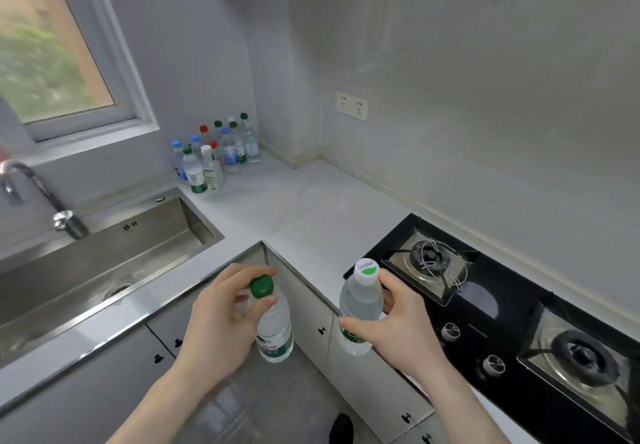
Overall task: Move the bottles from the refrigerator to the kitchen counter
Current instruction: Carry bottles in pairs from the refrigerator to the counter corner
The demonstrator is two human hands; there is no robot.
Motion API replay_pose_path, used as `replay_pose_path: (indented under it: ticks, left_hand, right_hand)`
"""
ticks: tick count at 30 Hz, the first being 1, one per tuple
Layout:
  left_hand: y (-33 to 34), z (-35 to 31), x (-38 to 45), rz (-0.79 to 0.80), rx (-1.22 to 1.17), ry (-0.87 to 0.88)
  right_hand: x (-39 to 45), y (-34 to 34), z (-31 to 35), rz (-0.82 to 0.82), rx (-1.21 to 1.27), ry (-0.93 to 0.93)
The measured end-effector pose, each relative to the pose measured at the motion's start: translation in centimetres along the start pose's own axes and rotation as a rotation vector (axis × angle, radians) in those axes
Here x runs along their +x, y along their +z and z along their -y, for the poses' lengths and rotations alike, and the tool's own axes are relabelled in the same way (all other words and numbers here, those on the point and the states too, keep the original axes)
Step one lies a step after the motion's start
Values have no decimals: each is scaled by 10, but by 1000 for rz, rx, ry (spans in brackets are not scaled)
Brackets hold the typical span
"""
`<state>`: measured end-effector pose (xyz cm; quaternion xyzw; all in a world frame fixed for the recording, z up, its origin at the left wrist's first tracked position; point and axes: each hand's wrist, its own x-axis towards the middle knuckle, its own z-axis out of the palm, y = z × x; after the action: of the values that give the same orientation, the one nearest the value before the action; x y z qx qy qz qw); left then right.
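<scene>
My left hand [221, 319] grips a clear water bottle with a green cap [275, 331] by its neck, in front of the counter's inner corner. My right hand [398, 322] holds a second clear bottle with a white cap [360, 308], upright, just off the counter edge by the stove. Both bottles hang in the air over the floor. On the white kitchen counter [304, 215], several bottles [216, 152] with blue, green, red and white caps stand grouped in the far corner below the window. The refrigerator is out of view.
A steel sink [104, 263] with a faucet [41, 197] fills the left. A black gas stove [502, 312] with two burners lies at the right. White cabinet doors [363, 367] run under the counter. A wall socket [351, 106] sits above it.
</scene>
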<state>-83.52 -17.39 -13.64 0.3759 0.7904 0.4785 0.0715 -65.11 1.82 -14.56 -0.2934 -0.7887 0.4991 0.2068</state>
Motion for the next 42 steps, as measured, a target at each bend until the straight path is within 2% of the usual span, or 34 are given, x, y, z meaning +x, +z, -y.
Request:
replay_pose_path:
  ticks: [8, 16, 23, 32, 42]
  left_hand:
    - [-9, 33, 85, -86, 58, -58]
    - [-8, 51, 192, -175, 120, -62]
    - [-8, 75, 265, -188, 112, -113]
    - [-19, 126, 365, -101, 161, -140]
    - [-41, 209, 488, 45, 232, -113]
  right_hand:
    - [123, 35, -6, 112, 32, -58]
    - [252, 41, -7, 169, -3, -127]
    - [333, 52, -7, 222, -20, -142]
    - [414, 79, -3, 206, 2, -106]
    - [519, 140, 10, 122, -26, -14]
